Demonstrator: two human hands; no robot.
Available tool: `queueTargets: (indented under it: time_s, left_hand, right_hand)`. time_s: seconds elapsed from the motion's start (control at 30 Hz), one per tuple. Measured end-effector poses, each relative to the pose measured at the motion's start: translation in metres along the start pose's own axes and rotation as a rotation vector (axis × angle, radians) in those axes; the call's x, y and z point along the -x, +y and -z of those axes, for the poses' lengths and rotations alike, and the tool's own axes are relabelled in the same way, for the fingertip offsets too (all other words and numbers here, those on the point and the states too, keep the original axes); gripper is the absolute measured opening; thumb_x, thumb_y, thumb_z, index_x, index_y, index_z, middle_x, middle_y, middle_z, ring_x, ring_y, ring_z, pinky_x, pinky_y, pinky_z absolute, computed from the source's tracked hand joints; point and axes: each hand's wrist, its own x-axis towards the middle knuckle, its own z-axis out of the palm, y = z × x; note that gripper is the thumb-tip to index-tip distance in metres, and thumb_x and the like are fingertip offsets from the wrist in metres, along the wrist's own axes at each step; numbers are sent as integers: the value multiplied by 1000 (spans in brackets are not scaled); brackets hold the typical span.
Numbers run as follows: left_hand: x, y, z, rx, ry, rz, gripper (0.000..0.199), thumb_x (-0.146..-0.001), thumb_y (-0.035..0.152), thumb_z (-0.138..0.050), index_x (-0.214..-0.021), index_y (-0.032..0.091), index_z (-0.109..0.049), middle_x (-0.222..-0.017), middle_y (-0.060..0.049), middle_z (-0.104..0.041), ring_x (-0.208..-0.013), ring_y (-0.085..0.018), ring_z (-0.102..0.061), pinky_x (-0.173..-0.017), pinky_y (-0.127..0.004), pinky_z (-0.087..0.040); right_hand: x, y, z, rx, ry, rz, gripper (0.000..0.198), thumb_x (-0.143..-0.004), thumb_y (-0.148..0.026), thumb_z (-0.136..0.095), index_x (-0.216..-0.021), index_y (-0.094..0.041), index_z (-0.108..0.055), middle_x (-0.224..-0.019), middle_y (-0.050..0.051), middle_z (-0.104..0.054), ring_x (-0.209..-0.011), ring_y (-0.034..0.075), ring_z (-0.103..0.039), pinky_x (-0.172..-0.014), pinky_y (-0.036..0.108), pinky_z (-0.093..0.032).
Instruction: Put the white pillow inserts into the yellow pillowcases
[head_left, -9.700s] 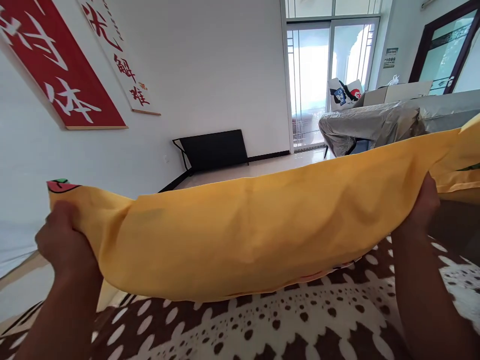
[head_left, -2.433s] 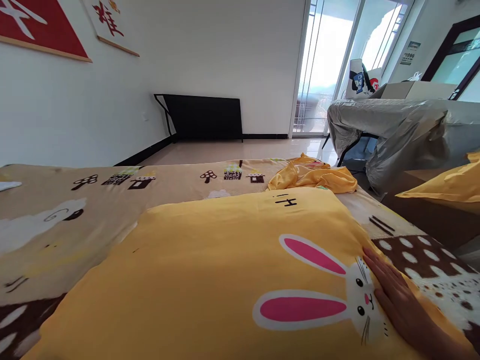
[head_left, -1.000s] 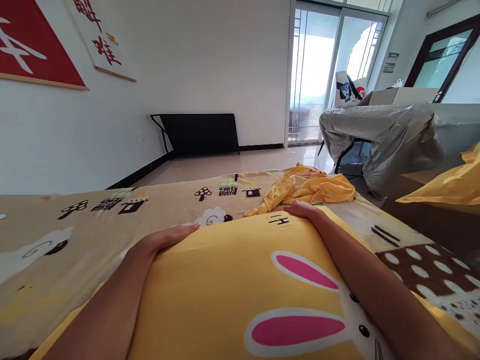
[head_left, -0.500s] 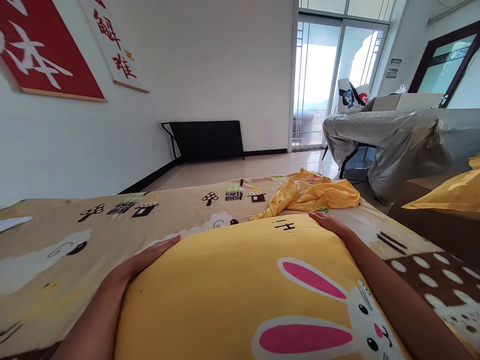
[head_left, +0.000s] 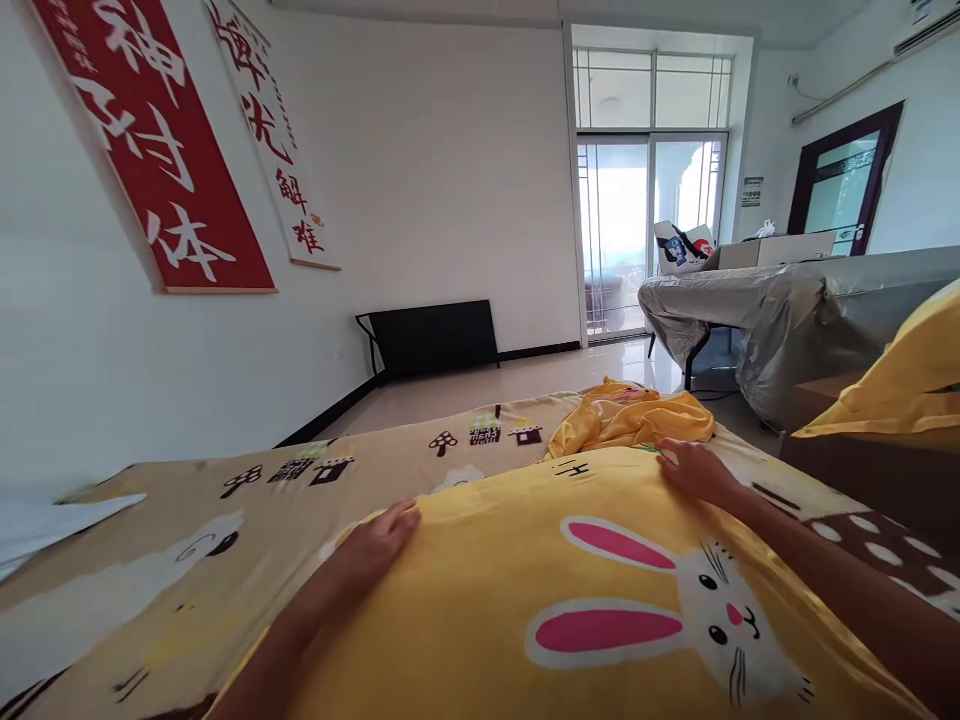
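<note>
- The pillow (head_left: 465,560) lies on the blanket (head_left: 300,530).
- Left hand (head_left: 384,538) and right hand (head_left: 696,470) curl, half closed, over its far corners; can't tell if they grip.
- Pulling one side harder could make it crooked.

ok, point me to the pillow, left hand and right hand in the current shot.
pillow (head_left: 487,565): head view, on the plain yellow part of its top face.
left hand (head_left: 386,536): head view, on the back of the hand.
right hand (head_left: 697,470): head view, on the back of the hand.
</note>
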Motion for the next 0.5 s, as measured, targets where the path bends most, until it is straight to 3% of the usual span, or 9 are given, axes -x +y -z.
queueTargets:
  time_s: [0.03,0.13,0.2,0.3,0.5]
  left_hand:
    - [10,25,-6,-13,-15,-78,66,-87,52,-22,-133,12,-46,-137,-9,-47,-126,-24,-45,-105,-35,-37]
    - [40,91,-40,-165,-10,-489,54,-91,43,-28,-135,17,-45,-142,-7,-39,-132,-24,-36,-108,-44,-33]
    - [58,112,-65,-284,150,-656,47,-92,29,-30,-132,15,-48,-140,-10,-41,-131,-26,-38,-106,-49,-34]
    - [77,102,-86,-392,350,-759,47,-91,25,-34,-137,17,-41,-140,-7,-42,-128,-23,-43,-102,-44,-42]
    - [102,38,-79,-507,536,-725,69,-86,30,-42,-147,20,-11,-142,-3,-39,-128,-20,-44,-95,-38,-49]
  right_hand:
    - [10,-25,5,-7,23,83,41,-89,-35,-38,-121,-17,-57,-117,12,-63,-111,25,-57,-98,40,-37]
    - [49,-95,4,-97,83,527,41,-90,-38,-40,-124,-22,-55,-129,8,-57,-118,22,-52,-101,38,-36]
    - [75,-122,-5,-138,27,669,40,-93,-33,-35,-129,-25,-51,-134,5,-52,-123,19,-47,-104,38,-34]
    - [101,-124,-17,-149,-2,667,43,-95,-32,-32,-136,-25,-44,-143,4,-41,-132,19,-37,-108,41,-29]
    - [121,-77,-16,-105,54,570,47,-95,-35,-34,-141,-27,-35,-146,3,-34,-136,20,-30,-110,45,-28]
